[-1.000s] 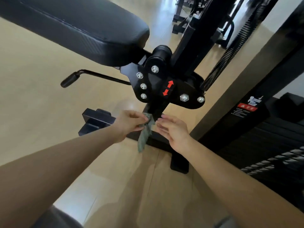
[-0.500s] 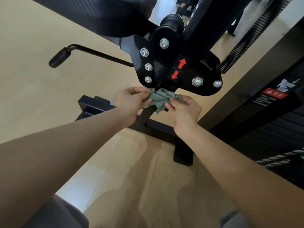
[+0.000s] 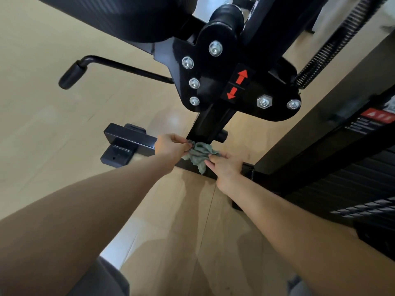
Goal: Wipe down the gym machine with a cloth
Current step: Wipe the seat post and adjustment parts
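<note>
One cloth [image 3: 199, 153] between both hands [image 3: 171, 146] [image 3: 226, 167]

Left hand [image 3: 171, 147] and right hand [image 3: 224, 167] pinch crumpled grey-green cloth [image 3: 199, 153] against base of black upright post [image 3: 211, 124], below bolted bracket [image 3: 213, 82] with red arrows [image 3: 237, 84]; wooden floor [image 3: 53, 124] beneath.

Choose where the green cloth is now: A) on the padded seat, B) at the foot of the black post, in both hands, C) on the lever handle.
B: the left hand and the right hand both pinch the cloth at the foot of the post.
</note>
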Demonstrator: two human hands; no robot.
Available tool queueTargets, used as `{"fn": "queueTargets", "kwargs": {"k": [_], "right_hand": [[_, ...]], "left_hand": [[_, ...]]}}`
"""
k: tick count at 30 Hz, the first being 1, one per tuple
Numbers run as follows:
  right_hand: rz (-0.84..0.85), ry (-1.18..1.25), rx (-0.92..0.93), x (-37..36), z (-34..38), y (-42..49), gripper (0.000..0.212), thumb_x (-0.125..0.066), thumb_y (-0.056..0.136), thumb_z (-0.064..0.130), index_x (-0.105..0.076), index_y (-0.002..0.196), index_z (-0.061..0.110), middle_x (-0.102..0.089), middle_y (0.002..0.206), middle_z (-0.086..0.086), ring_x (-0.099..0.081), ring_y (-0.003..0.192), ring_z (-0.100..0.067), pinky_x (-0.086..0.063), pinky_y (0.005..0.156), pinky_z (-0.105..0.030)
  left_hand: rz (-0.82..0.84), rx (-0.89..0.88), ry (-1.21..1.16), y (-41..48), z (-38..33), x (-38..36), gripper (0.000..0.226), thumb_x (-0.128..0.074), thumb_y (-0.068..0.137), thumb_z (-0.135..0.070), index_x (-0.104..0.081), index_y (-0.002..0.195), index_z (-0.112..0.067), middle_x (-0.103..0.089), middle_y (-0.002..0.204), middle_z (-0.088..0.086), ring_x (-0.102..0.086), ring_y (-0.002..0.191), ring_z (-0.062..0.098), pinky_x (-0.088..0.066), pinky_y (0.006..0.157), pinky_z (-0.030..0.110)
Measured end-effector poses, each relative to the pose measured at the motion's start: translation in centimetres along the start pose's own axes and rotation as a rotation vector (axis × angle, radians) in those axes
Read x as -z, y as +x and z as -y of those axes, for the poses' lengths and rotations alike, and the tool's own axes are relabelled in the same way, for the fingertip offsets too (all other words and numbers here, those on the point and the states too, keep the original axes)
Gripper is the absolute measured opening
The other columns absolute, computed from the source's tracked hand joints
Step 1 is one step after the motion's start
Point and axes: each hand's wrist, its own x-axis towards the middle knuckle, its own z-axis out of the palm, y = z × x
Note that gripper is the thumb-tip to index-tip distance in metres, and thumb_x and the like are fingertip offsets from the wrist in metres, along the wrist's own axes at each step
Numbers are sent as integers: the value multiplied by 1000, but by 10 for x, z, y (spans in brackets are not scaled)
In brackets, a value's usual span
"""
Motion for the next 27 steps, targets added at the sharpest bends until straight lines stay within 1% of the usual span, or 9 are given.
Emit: {"fn": "queueTargets", "kwargs": {"k": [3, 9, 14, 17, 20, 22, 24, 26, 27], "right_hand": [[28, -17, -73, -4, -2, 10, 11, -68, 89, -6, -68, 89, 4, -71, 107, -16, -72, 94, -25, -59, 68, -23], [200, -6, -74, -6, 0, 12, 18, -64, 92, -6, -69, 109, -3, -70, 116, -19, -69, 107, -24, -56, 96, -31], [230, 7, -93, -12, -2, 9, 24, -62, 93, -6, -66, 117, -7, -68, 120, -20, -68, 105, -22, -54, 101, -33], [297, -4, -117, -9, -2, 3, 24, -61, 95, -4, -67, 118, -4, -68, 123, -17, -67, 108, -22, -51, 105, -35], [438, -70, -104, -8, 1, -8, 29, -54, 99, -4, -67, 123, 2, -67, 126, -13, -63, 119, -24, -49, 107, -35], [372, -109, -33, -10, 0, -15, 28, -58, 96, -5, -70, 119, 3, -70, 120, -13, -66, 115, -25, -54, 100, -35], [148, -232, 152, -10, -2, -22, 17, -68, 90, 0, -74, 104, 7, -73, 106, -7, -70, 105, -22, -59, 91, -30], [-93, -357, 389, -10, -1, -30, 15, -77, 85, 11, -71, 98, 13, -70, 100, -1, -68, 99, -18, -57, 84, -24], [-155, -382, 498, -11, 1, -33, 24, -81, 82, 17, -67, 102, 16, -65, 105, 1, -65, 100, -15, -55, 84, -23]], "left_hand": [[-39, 41, 53, 6, 6, -2, 11, -82, 83, -8, -71, 79, -10, -74, 86, 9, -75, 75, 18, -64, 78, 33], [132, 246, 30, 20, 13, 4, 9, -74, 91, -13, -73, 92, -5, -74, 102, 20, -76, 85, 33, -63, 82, 45], [381, 235, -20, 17, 6, 13, 37, -62, 99, -14, -58, 130, 5, -67, 123, 22, -71, 99, 28, -62, 86, 39], [464, 299, -108, 17, 2, 20, 39, -68, 96, -15, -58, 130, 2, -68, 123, 21, -73, 101, 28, -61, 89, 40], [549, 336, -143, 16, 1, 31, 33, -69, 93, -3, -59, 124, 3, -69, 120, 24, -73, 102, 33, -60, 91, 41], [524, 281, -114, 17, -1, 39, 29, -69, 90, 5, -62, 118, 5, -70, 115, 22, -74, 97, 30, -62, 86, 37], [408, 197, -75, 23, -1, 49, 26, -72, 86, 7, -64, 111, 3, -70, 110, 22, -74, 89, 27, -64, 75, 32], [216, -18, 138, 33, 3, 60, 21, -77, 83, 2, -66, 100, -5, -71, 102, 16, -73, 85, 24, -63, 69, 32], [120, -152, 286, 38, 6, 66, 19, -78, 83, -3, -66, 96, -8, -71, 96, 10, -72, 83, 20, -62, 67, 32]]}}
